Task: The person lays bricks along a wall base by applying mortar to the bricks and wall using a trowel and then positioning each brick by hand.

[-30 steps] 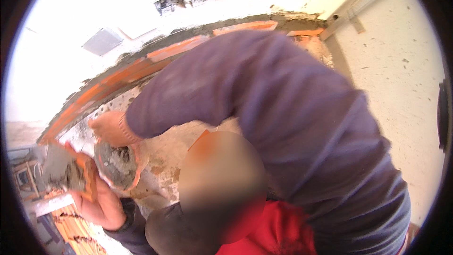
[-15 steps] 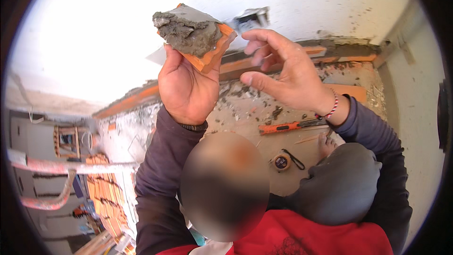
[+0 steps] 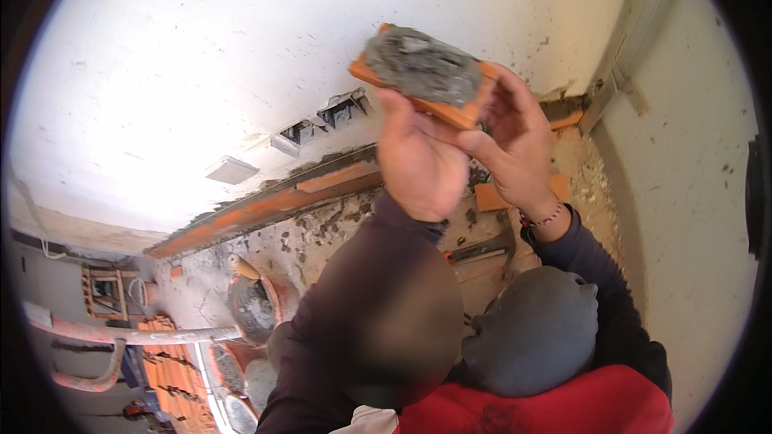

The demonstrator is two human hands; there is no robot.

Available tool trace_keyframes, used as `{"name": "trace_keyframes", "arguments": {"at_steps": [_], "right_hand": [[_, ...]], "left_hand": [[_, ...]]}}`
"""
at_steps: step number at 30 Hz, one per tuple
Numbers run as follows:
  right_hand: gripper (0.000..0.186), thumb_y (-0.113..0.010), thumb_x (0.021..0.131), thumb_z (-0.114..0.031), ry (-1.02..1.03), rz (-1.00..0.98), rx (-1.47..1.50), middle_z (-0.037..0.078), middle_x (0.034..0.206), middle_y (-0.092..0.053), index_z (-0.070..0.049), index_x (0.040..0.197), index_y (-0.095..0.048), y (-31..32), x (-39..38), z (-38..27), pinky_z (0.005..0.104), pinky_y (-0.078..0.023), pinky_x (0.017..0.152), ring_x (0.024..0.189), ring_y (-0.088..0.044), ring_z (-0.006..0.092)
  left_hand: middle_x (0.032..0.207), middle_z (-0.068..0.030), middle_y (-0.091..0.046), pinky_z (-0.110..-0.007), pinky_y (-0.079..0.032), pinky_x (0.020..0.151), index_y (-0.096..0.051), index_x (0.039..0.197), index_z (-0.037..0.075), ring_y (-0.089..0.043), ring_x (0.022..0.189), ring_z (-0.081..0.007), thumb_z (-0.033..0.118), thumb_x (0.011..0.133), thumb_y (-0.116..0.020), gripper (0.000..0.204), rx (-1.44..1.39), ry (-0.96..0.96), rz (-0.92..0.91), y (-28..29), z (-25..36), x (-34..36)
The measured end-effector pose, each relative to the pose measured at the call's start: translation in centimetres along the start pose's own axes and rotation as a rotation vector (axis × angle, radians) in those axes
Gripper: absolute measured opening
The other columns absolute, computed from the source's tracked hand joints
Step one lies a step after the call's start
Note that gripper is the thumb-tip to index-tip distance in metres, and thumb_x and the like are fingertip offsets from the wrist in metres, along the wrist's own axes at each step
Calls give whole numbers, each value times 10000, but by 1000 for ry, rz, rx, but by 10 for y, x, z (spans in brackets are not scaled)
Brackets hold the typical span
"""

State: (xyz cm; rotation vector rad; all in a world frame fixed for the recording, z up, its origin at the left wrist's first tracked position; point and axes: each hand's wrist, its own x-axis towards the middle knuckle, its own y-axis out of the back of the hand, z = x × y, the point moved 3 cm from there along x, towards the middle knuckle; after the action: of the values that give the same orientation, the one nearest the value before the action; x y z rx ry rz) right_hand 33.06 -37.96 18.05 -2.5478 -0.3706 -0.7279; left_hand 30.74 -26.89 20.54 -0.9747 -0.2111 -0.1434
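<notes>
Head cam: we've got the brick (image 3: 460, 115) up in front of the wall (image 3: 241, 72), gray mud (image 3: 422, 68) on it. L grip (image 3: 422, 165) & R grip (image 3: 521, 143) both clamp it. Prob. the get-a-good-hold step; next move needs steady hands so mud won't slip.

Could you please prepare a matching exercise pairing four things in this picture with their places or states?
1. Flat orange clay brick
2. Red-and-white braided bracelet
3. Dark rectangular openings
4. Many orange clay bricks

A. Set in the white wall
B. Piled at the picture's lower left
C. Topped with grey mortar
D. Around the right wrist

Pairs: 1-C, 2-D, 3-A, 4-B
</notes>
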Motion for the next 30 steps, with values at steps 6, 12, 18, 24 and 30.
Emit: {"name": "trace_keyframes", "arguments": {"at_steps": [6,12,18,24,30], "right_hand": [[842,-747,827,-308,-39,-67,71,155,1404,-429,56,1432,-289,54,-3,-3,401,-335,1076,1288,-436,249],[936,-749,793,-436,-118,-49,62,145,1408,-438,70,1426,-281,102,-4,-25,420,-310,1098,1308,-419,271],[879,-748,782,-456,-147,-25,61,158,1362,-477,46,1382,-346,138,-12,-30,430,-355,1067,1250,-472,286],[843,-762,785,-399,-161,-48,60,153,1364,-486,42,1385,-367,142,-23,-28,446,-357,1074,1263,-468,296],[899,-827,736,-270,-123,26,-14,149,1360,-488,17,1428,-331,127,-38,-19,408,-424,1017,1240,-499,267]], "left_hand": [[1328,-77,-498,-460,-396,1032,-376,1369,109,-467,1243,-240,433,1004,-390,488,-39,-235,119,-20,-49,1],[1393,-61,-405,-468,-352,1078,-363,1373,123,-408,1278,-209,410,1005,-411,469,-159,-260,-8,-45,-91,-9],[1390,-70,-373,-468,-328,1105,-431,1141,99,-368,1310,-206,353,1013,-406,285,-240,-197,22,-49,-113,-22],[1320,-86,-444,-475,-370,1076,-444,1214,84,-428,1264,-205,376,1014,-394,357,-166,-165,117,-45,-114,-25],[1175,-53,-573,-430,-436,1021,-488,1250,100,-529,1132,-160,442,997,-419,431,-33,-37,259,-7,-112,-15]]}}
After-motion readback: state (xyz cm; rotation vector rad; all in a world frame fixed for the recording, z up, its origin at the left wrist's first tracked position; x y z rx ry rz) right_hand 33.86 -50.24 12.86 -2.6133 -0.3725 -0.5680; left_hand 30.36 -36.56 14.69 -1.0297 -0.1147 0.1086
